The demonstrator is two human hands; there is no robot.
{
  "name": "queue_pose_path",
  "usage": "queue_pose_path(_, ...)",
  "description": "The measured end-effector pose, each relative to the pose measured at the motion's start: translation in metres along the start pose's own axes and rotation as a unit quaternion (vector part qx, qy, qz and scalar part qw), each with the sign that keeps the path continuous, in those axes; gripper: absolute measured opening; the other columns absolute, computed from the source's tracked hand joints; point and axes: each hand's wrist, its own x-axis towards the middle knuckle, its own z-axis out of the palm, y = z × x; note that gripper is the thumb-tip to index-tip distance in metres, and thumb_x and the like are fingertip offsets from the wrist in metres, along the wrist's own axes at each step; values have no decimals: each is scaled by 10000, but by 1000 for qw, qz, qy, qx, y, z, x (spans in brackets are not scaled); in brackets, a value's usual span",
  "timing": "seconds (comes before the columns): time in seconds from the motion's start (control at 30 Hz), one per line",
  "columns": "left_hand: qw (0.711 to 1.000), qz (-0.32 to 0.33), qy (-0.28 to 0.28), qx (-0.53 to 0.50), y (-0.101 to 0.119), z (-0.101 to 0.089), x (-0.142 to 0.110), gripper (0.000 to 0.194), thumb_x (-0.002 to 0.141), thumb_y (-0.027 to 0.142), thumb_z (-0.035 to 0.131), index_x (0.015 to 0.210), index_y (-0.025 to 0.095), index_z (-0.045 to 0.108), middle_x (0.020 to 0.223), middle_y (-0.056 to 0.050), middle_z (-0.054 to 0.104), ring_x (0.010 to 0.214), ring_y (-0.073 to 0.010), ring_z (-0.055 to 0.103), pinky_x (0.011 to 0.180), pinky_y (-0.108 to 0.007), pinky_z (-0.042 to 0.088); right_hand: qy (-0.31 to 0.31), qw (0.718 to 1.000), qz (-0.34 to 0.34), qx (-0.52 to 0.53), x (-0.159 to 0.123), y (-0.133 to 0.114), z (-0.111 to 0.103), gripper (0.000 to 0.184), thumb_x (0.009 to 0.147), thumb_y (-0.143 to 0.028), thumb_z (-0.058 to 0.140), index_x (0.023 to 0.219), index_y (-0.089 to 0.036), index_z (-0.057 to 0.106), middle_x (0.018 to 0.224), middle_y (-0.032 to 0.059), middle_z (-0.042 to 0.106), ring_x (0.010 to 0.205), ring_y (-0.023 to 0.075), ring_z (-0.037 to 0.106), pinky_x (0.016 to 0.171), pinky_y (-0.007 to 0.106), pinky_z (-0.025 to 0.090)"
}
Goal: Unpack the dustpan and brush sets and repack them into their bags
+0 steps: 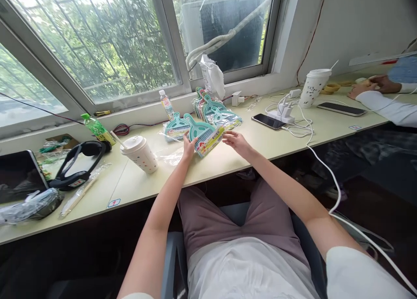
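Note:
A small mint-green dustpan and brush set (202,134) with a colourful card is tilted above the table's front edge. My left hand (189,146) grips its left side, thumb on the front. At the card's right end, my right hand (237,143) has its fingers drawn together on the edge; the exact fingertip contact is small in view. Just behind lies another mint dustpan and brush set (176,126) in clear wrapping. To its right, several more wrapped sets (215,110) are stacked, in mint, green and reddish colours. Clear plastic wrap (172,156) lies left of my left hand.
A lidded paper cup (140,155) stands left, near headphones (80,164) and a green bottle (97,129). Rightward are a phone (267,121), a charger with white cables (284,112) and another cup (314,88). A co-worker's hands (368,87) are at far right.

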Motion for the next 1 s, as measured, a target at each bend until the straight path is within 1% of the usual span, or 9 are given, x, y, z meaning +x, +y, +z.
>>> queue_pose_path(0.1,1000,-29,-2,3,3,-2,-1,685,885,296,707,1468,242,351,1336,-133,630,1187,-244,663,955,-372,578,28,999,21,-7,21,15,25,177,827,-10,716,827,-168,637,774,30,753,675,124,755,733,204,629)
queue_pose_path(0.2,998,-52,-13,18,6,-3,-3,660,932,439,670,1467,248,335,1348,-142,630,1167,-251,674,901,-378,597,86,992,-14,-91,36,29,35,227,822,45,657,796,-177,617,735,5,723,557,124,712,623,232,622)
queue_pose_path(0.27,997,-59,-37,26,7,-3,-5,736,907,502,696,1487,271,307,1359,-144,629,1139,-260,686,856,-384,608,121,983,-45,-127,41,36,37,230,831,39,629,791,-188,617,743,-14,709,513,118,686,560,239,604)
queue_pose_path(0.33,996,-53,-62,31,8,-2,-8,871,824,479,798,1506,312,284,1384,-136,620,1128,-264,691,827,-375,613,155,979,-48,-124,43,40,37,235,841,30,608,785,-198,612,739,-26,702,530,117,694,585,242,613)
queue_pose_path(0.43,996,-34,-80,37,10,-1,-11,1051,693,352,913,1527,350,274,1433,-131,590,1176,-271,673,836,-353,614,208,975,-8,-83,45,41,33,254,846,36,597,758,-203,596,704,-29,693,603,116,729,709,238,639)
queue_pose_path(0.53,995,-32,-77,50,13,-2,-12,1072,682,273,911,1547,338,281,1440,-139,585,1221,-281,654,868,-354,610,232,972,32,-28,49,38,27,245,859,23,616,767,-203,593,723,-13,706,688,120,761,777,226,645)
queue_pose_path(0.7,996,-31,-72,52,14,-3,-10,1058,664,204,898,1540,320,315,1423,-130,600,1216,-285,656,909,-383,604,213,975,53,14,55,37,21,235,838,31,632,800,-197,589,758,11,723,756,139,781,764,213,651)
queue_pose_path(0.87,996,-43,-72,29,7,-3,-4,1020,684,263,897,1530,285,328,1374,-142,624,1201,-291,661,917,-407,604,180,982,56,-24,52,37,23,234,804,36,655,812,-188,589,751,9,722,738,154,779,739,239,658)
queue_pose_path(1.0,998,-6,-61,25,4,-4,-1,1054,635,240,920,1520,280,351,1333,-124,643,1236,-286,642,991,-406,573,157,983,51,-77,49,37,25,256,819,35,627,894,-203,572,737,-8,725,664,139,760,727,248,649)
